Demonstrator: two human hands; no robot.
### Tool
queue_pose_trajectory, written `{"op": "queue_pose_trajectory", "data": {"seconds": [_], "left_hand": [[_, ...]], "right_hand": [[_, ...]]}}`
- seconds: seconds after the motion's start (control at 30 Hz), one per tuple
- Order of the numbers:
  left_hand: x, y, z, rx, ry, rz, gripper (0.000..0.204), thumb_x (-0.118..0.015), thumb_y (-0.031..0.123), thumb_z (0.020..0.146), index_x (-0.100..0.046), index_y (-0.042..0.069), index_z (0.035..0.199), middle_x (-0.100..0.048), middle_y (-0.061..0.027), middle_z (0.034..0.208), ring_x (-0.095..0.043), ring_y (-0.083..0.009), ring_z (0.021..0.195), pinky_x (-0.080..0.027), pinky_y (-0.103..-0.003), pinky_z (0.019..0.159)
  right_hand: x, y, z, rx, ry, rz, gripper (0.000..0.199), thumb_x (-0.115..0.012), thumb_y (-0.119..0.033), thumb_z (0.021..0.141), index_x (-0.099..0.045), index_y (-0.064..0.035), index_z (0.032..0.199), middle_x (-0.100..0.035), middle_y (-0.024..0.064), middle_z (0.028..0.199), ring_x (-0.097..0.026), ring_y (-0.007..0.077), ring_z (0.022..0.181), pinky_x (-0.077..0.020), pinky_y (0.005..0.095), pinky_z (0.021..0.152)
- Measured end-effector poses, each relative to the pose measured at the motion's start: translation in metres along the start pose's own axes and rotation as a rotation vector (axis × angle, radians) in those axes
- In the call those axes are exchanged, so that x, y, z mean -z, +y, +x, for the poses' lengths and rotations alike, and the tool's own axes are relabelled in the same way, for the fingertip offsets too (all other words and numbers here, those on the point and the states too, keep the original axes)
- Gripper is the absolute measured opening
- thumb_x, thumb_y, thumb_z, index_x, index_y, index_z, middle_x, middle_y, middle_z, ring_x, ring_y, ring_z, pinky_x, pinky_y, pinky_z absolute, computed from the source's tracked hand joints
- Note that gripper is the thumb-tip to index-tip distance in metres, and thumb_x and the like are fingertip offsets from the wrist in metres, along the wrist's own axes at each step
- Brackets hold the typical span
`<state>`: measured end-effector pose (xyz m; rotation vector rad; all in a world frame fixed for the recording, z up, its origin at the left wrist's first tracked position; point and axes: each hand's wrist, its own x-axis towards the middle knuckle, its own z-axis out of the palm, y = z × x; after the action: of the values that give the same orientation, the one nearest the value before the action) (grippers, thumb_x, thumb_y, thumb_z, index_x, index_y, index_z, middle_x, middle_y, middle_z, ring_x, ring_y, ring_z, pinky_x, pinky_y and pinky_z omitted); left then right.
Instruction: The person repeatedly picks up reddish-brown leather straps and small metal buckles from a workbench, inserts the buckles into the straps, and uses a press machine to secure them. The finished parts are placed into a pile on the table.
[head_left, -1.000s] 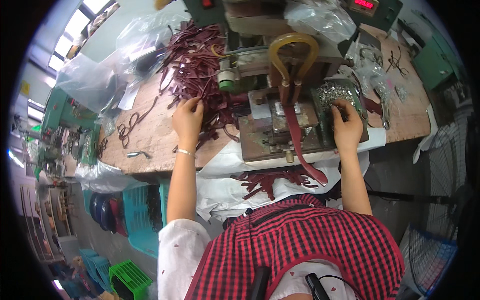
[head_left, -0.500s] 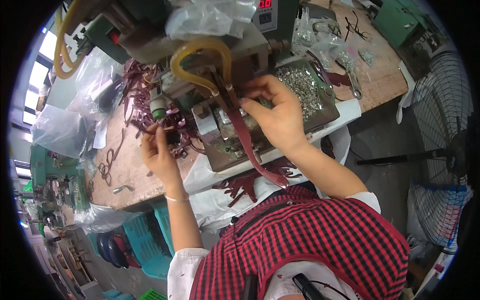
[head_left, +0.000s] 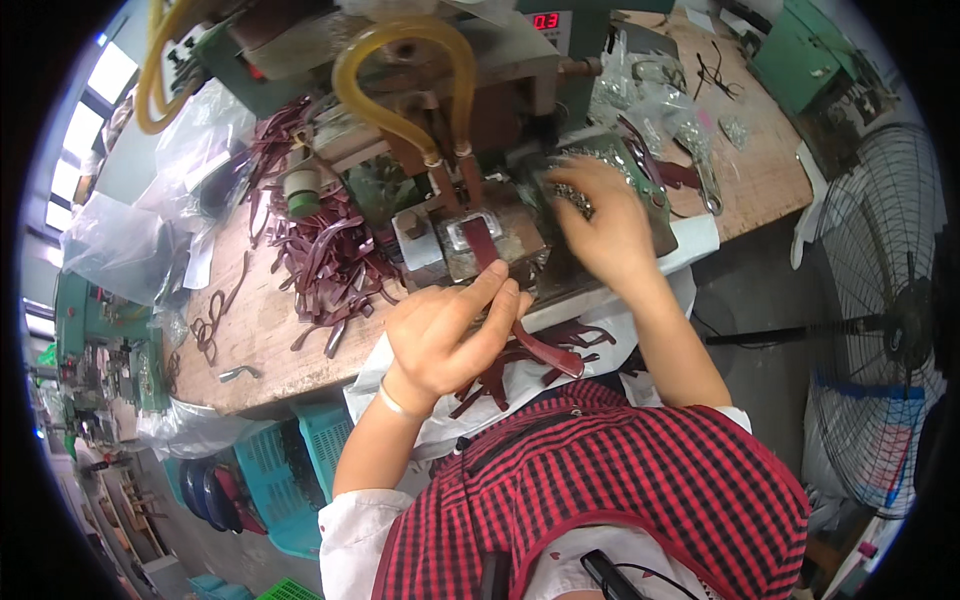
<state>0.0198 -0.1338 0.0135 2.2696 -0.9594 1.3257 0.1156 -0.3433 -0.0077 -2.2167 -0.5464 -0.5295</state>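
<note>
My left hand (head_left: 450, 335) pinches a maroon spectacle temple (head_left: 548, 352) between thumb and fingertips. The temple's far end lies on the metal fixture (head_left: 517, 237) of a green bench machine, below two copper-coloured prongs (head_left: 455, 182). Its curved near end hangs toward my apron. My right hand (head_left: 605, 225) is over the heap of small shiny metal pieces (head_left: 572, 200) on the dark tray to the right. Its fingers are smeared by motion, so I cannot make out whether they hold a piece.
A pile of maroon temples (head_left: 330, 250) lies left of the machine, by a green-and-white knob (head_left: 302, 195). More temples (head_left: 487, 385) rest on white cloth in front. A yellow hose (head_left: 345, 75) loops above the fixture. A black wire fan (head_left: 905, 320) stands at right.
My left hand has come from beside the knob to grip the temple. My right hand has let go of it and moved right to the metal pieces. The prongs now stand clear of the temple.
</note>
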Motion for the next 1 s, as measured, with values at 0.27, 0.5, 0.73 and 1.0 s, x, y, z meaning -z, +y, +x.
{"op": "queue_pose_trajectory", "data": {"seconds": [0.27, 0.5, 0.73, 1.0], "left_hand": [[-0.007, -0.009, 0.000, -0.010, -0.009, -0.035, 0.028, -0.085, 0.002, 0.073, -0.072, 0.010, 0.097, -0.075, -0.0085, 0.095, -0.065, -0.0162, 0.061, -0.046, -0.028, 0.048], [0.014, 0.011, -0.005, 0.208, -0.014, -0.166, 0.024, -0.082, 0.002, 0.073, -0.074, 0.006, 0.096, -0.076, -0.0115, 0.098, -0.071, -0.0215, 0.070, -0.053, -0.031, 0.054], [0.108, -0.144, -0.110, 0.713, 0.078, 0.322, 0.027, -0.071, 0.009, 0.090, -0.070, 0.002, 0.116, -0.073, -0.0142, 0.103, -0.069, -0.0295, 0.087, -0.054, -0.038, 0.080], [0.209, -0.392, -0.358, 1.337, -0.501, 0.780, 0.051, -0.057, 0.015, 0.089, -0.061, -0.002, 0.137, -0.065, -0.0300, 0.129, -0.065, -0.0394, 0.119, -0.050, -0.043, 0.102]], "right_hand": [[-0.018, 0.073, -0.019, 0.013, 0.179, -0.315, 0.017, -0.078, -0.014, 0.080, -0.076, -0.0096, 0.096, -0.066, 0.0149, 0.120, -0.059, 0.0359, 0.122, -0.0493, 0.0455, 0.098], [-0.055, 0.069, 0.014, 0.120, 0.026, -0.458, 0.016, -0.071, -0.007, 0.080, -0.070, -0.0067, 0.096, -0.065, 0.0141, 0.104, -0.062, 0.0358, 0.105, -0.0515, 0.0490, 0.081], [-0.013, 0.056, -0.017, -0.060, 0.164, -0.297, 0.011, -0.067, -0.012, 0.092, -0.068, -0.0050, 0.101, -0.069, 0.0169, 0.092, -0.066, 0.0377, 0.087, -0.0518, 0.0468, 0.078], [-0.022, 0.050, -0.013, -0.021, 0.261, -0.095, 0.015, -0.073, -0.007, 0.086, -0.072, -0.0048, 0.100, -0.072, 0.0154, 0.097, -0.067, 0.0372, 0.093, -0.0519, 0.0459, 0.083]]}}
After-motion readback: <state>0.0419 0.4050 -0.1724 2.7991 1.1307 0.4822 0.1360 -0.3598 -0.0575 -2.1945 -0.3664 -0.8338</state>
